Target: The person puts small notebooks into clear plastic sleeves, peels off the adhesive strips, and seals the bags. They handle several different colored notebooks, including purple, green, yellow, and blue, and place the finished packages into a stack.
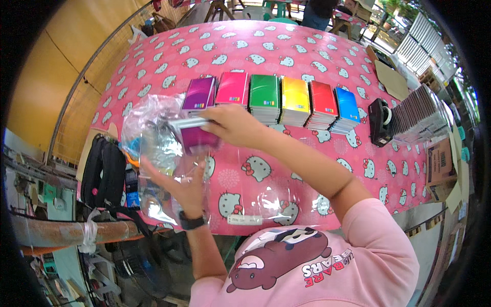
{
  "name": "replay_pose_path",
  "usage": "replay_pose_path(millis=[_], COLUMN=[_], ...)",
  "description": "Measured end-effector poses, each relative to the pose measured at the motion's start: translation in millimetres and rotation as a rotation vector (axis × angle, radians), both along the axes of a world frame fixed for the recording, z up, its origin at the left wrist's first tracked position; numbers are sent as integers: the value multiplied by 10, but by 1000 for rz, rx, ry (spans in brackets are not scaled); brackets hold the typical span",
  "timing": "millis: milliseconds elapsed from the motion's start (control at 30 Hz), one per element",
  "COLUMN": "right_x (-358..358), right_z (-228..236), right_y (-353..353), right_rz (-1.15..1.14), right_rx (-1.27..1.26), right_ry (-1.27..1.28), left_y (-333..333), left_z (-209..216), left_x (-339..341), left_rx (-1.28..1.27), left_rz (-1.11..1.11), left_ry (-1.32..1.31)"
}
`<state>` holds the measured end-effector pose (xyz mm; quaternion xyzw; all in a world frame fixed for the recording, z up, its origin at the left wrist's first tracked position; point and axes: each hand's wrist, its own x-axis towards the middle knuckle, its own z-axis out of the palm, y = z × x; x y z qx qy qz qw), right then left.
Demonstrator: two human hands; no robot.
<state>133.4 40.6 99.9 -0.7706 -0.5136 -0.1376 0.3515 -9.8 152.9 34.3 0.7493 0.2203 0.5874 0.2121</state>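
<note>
My right hand (232, 124) grips a small bunch of notebooks (197, 138) with a purple cover, tilted at the mouth of a clear plastic bag (162, 146). Lower down, my left hand (179, 187), a dark band on its wrist, has its fingers spread against the bag; the plastic's glare hides exactly how they touch. Beyond my hands runs a row of spiral notebook stacks: purple (199, 93), pink (232, 89), green (265, 92), yellow (295, 97), red (323, 100) and blue (348, 105). Another clear plastic sheet or bag (255, 202) lies flat before me.
On the right stand a black tape dispenser (380, 123), a tall stack of notebooks (417, 115) and a cardboard box (441, 166). A black bag (102, 171) lies at the left edge of the pink patterned table (230, 48). Another person (318, 14) is at the far end.
</note>
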Motion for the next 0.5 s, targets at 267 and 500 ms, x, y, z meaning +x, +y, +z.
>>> replay_pose_path(millis=[267,500], right_x=[677,726], right_z=[-433,-1073], right_y=[-293,101], right_rz=[-472,-633], right_rx=[-358,-420], right_ry=[-33,-465], left_y=[-550,-1032], left_z=[-578,-1276], left_x=[188,278], left_rx=[-1240,-837], left_rz=[-1321,-1005], left_ry=[411,696])
